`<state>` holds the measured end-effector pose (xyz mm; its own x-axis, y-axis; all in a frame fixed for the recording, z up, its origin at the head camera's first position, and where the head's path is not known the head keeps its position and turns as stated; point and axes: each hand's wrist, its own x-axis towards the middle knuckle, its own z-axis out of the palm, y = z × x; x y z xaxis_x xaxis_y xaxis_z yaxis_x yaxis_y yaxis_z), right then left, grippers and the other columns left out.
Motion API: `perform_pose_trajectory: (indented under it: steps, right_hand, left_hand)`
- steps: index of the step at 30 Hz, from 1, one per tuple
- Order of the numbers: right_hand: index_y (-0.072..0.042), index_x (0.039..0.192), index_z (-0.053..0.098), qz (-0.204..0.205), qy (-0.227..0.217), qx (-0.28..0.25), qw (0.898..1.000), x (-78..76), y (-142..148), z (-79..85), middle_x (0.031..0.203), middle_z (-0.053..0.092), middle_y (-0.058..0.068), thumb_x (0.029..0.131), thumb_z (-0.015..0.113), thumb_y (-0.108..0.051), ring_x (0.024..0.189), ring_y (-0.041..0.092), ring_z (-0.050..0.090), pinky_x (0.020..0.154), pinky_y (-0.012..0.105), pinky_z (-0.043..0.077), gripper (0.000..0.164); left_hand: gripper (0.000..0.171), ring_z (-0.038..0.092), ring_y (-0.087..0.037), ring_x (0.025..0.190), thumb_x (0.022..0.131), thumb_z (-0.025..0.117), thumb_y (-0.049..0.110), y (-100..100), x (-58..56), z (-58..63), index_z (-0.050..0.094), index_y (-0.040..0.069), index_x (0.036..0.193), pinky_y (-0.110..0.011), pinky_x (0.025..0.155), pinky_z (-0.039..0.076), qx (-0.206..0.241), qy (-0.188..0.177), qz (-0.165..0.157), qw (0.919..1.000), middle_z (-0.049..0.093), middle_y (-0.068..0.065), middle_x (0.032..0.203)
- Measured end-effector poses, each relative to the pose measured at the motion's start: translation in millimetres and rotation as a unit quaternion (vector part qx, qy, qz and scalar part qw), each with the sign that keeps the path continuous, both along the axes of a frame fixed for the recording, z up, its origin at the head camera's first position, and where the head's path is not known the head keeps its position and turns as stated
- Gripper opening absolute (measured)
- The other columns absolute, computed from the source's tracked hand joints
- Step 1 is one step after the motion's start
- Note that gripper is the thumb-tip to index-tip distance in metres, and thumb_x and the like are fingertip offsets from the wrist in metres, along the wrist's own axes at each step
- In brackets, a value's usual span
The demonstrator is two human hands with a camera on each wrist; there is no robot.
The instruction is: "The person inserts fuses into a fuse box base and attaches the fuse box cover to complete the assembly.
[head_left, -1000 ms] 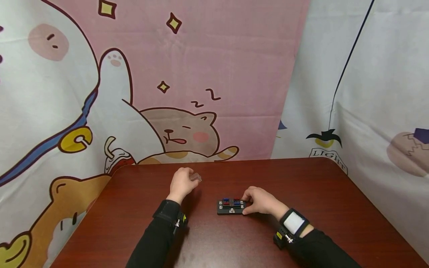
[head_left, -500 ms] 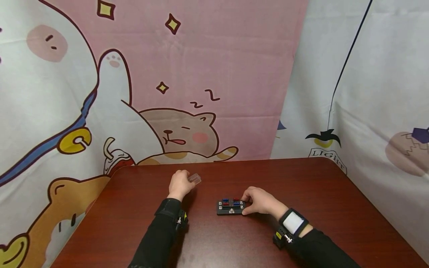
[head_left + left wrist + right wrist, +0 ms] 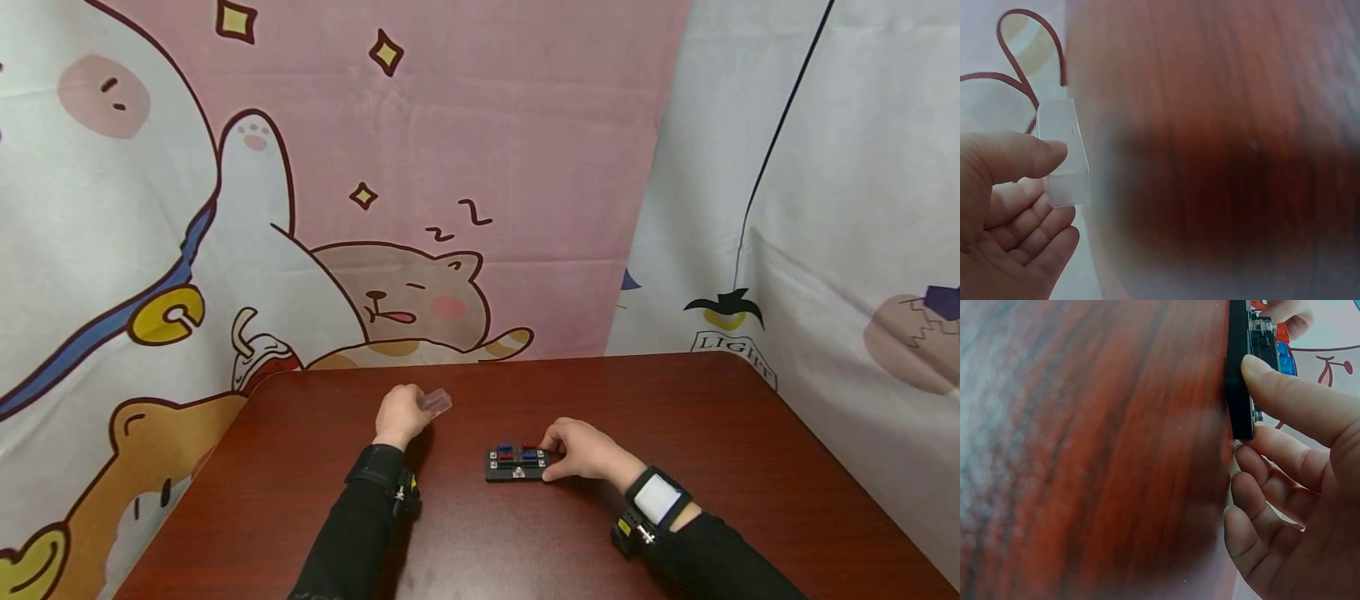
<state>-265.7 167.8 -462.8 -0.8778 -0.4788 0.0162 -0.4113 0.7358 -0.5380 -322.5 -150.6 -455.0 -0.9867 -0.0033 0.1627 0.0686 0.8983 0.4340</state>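
Note:
In the head view my left hand is up over the far middle of the table, pinching a clear plastic cover. The left wrist view has the thumb on the cover's face, with the fingers behind it. Lower and to the right, a black fuse block with red and blue blade fuses and metal screw terminals lies on the table. My right hand grips its right end. Seen from the right wrist, the thumb presses along the block's side and the index finger touches its end.
The reddish-brown wooden table runs back to a cartoon-printed cloth hanging behind it. White cloth with a dark line hangs on the right. Both wrists wear straps with small cameras.
The clear cover has turned in my left hand, so more of it shows beyond the fingers. That hand has shifted slightly left and nearer. The right hand and fuse block stay put.

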Motion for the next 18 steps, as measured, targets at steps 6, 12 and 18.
perform_pose_trajectory:
  steps: [6,12,18]
  right_hand:
    - [-0.017,0.091,0.071,-0.003,-0.002,-0.003,1.0,-0.2,0.0,-0.3,0.09,0.057,-0.006,0.071,0.09,-0.026,0.081,0.015,0.052,0.073,0.036,0.046,0.029]
    - [-0.016,0.091,0.071,-0.002,-0.001,-0.001,1.0,0.4,-0.1,0.2,0.091,0.058,-0.006,0.071,0.09,-0.026,0.082,0.015,0.052,0.074,0.037,0.046,0.029]
    - [-0.015,0.092,0.071,-0.004,-0.006,-0.003,1.0,1.4,-0.4,1.2,0.091,0.058,-0.005,0.072,0.09,-0.026,0.082,0.016,0.052,0.074,0.038,0.046,0.029]
  left_hand:
    - [0.026,0.058,-0.023,0.078,0.077,0.083,0.014,10.9,5.1,8.1,0.072,0.003,0.097,-0.041,0.073,0.049,0.04,0.016,-0.038,0.9984,0.065,-0.007,0.089]
    - [0.023,0.057,-0.019,0.074,0.076,0.084,0.012,26.4,13.9,15.2,0.073,0.005,0.095,-0.038,0.07,0.05,0.06,0.02,-0.092,0.9937,0.065,-0.004,0.086]
    - [0.025,0.057,-0.018,0.074,0.076,0.084,0.01,39.1,23.4,22.8,0.072,0.004,0.097,-0.036,0.069,0.05,0.073,0.016,-0.155,0.9851,0.064,-0.004,0.087]
